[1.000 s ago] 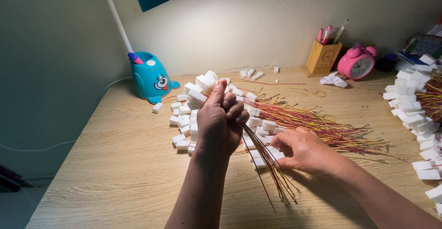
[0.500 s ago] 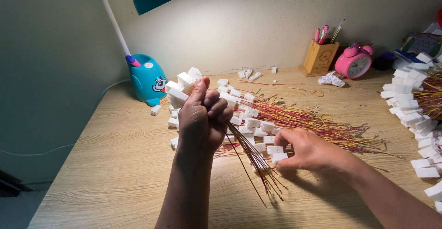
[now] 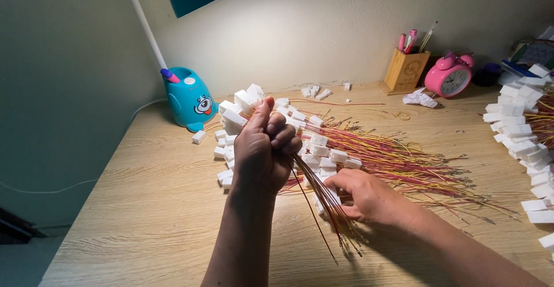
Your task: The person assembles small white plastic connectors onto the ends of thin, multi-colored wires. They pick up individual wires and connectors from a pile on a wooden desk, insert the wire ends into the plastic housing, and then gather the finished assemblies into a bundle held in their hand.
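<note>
The wooden worktop [image 3: 144,206] carries white-plugged wires [image 3: 398,163] at centre, a blue lamp base [image 3: 190,99] at ten o'clock, and a pen holder [image 3: 406,71] and pink clock [image 3: 451,76] at one o'clock.

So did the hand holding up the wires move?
Yes. The left hand with its wire bundle has shifted left, closer to the blue lamp base.

Your left hand [image 3: 262,151] grips a bundle of red and yellow wires [image 3: 323,203] ending in white connector blocks [image 3: 239,105]. On the pale wood-grain desk [image 3: 133,206], note these colours relative to that bundle: behind it to the left, a turquoise lamp base [image 3: 190,99] with a cartoon face; behind it to the right, a tan wooden pen holder [image 3: 405,70] and a pink alarm clock [image 3: 450,76]
</note>
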